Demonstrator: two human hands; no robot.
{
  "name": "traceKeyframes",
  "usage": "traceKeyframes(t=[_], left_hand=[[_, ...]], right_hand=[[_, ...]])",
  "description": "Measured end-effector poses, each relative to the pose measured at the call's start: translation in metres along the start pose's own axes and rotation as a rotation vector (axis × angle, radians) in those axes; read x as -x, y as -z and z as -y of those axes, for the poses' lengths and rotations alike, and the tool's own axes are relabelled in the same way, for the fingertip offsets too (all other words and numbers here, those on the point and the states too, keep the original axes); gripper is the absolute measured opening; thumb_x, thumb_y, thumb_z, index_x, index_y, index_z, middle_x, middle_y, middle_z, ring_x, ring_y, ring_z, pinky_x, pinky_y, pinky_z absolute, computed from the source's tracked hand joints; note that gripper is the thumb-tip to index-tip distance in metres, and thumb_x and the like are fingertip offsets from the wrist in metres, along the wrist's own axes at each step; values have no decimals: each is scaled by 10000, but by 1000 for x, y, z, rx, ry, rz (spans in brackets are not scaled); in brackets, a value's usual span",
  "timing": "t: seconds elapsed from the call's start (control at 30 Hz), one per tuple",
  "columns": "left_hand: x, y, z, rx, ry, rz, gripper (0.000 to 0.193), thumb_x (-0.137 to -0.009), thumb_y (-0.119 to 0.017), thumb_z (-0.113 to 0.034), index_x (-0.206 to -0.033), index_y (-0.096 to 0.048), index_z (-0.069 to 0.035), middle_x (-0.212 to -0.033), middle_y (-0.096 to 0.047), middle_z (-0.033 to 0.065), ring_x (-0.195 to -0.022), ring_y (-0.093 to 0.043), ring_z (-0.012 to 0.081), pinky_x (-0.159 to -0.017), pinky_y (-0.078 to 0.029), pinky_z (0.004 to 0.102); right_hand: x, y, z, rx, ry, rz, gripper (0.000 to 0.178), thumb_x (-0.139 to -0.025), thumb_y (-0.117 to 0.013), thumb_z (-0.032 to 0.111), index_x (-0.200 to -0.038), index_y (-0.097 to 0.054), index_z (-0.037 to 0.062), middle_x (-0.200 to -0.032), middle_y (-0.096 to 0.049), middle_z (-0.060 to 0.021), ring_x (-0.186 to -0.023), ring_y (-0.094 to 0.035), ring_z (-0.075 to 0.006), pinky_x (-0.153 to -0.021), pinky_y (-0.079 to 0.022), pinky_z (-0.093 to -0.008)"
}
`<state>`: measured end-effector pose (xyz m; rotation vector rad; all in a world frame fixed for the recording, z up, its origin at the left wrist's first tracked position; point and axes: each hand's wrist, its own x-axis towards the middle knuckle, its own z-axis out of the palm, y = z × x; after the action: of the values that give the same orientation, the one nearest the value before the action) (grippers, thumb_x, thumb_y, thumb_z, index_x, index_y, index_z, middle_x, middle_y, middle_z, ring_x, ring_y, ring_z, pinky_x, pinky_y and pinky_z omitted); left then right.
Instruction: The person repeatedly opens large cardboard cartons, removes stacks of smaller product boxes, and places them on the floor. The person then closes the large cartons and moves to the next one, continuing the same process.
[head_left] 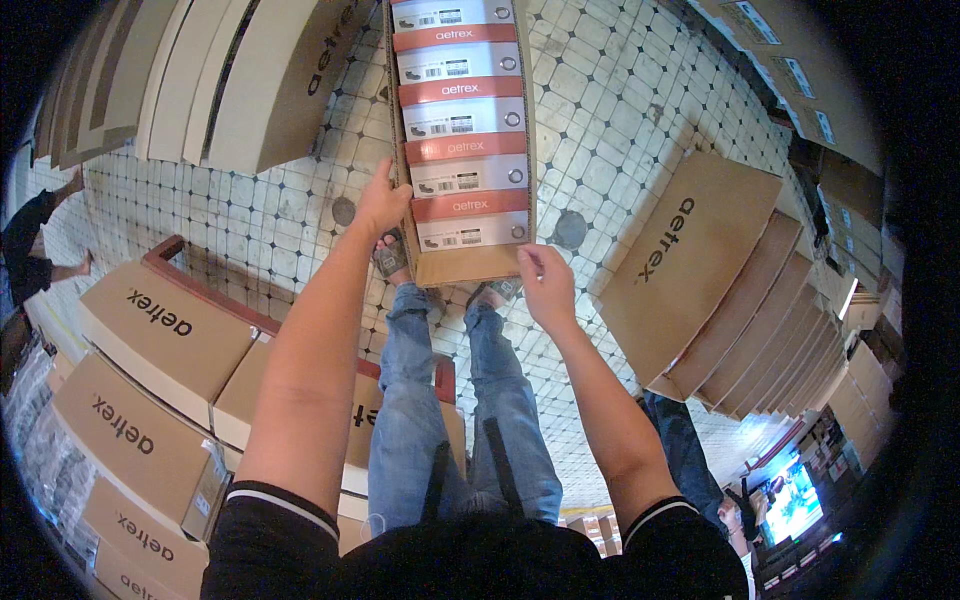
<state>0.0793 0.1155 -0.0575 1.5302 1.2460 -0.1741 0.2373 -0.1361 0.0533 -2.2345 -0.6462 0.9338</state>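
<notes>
A long open cardboard carton (465,268) extends away from me in the upper middle. Inside it, several shoeboxes (462,178) with orange lids and white labelled ends stand in a row. My left hand (383,203) grips the carton's left wall, its thumb over the rim and one finger stretched along the outside. At the near right corner, my right hand (548,285) is closed on the carton's edge with curled fingers. The undersides of both hands' grips are hidden.
Closed cartons (165,320) are piled at lower left by a dark red rail (205,285). Tall carton stacks stand at upper left (285,85) and right (700,260). White tiles with dark dots cover the floor (610,90). Another person (690,450) and a lit screen (793,505) appear lower right.
</notes>
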Motion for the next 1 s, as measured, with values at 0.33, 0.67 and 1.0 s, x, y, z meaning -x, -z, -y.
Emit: traceKeyframes(t=[0.33,0.67,1.0], left_hand=[[11,5,-22,2,15,-4,614,-837,-571,-129,-1416,-375,-74,-996,-662,166,-845,-637,233,-775,-508,351],[14,4,-24,6,-48,-25,667,-796,-607,-194,-1414,-383,-77,-1057,-658,217,-936,-657,315,-836,-505,381],[24,7,-36,-23,31,29,801,-820,-615,-233,-1514,-218,-172,-1172,-621,263,-1075,-610,421,-930,-479,456]], right_hand=[[38,23,-64,-365,-345,-122,248,-969,-588,239,-1047,-629,8,-805,-668,-65,-753,-646,-127,-660,-490,-263],[22,45,-43,-441,-287,-125,235,-985,-575,213,-1075,-606,-1,-858,-632,-52,-778,-623,-113,-702,-503,-258],[-182,34,129,-597,6,-8,285,-1004,-535,240,-1169,-596,16,-983,-645,-38,-886,-604,-104,-752,-488,-259]])
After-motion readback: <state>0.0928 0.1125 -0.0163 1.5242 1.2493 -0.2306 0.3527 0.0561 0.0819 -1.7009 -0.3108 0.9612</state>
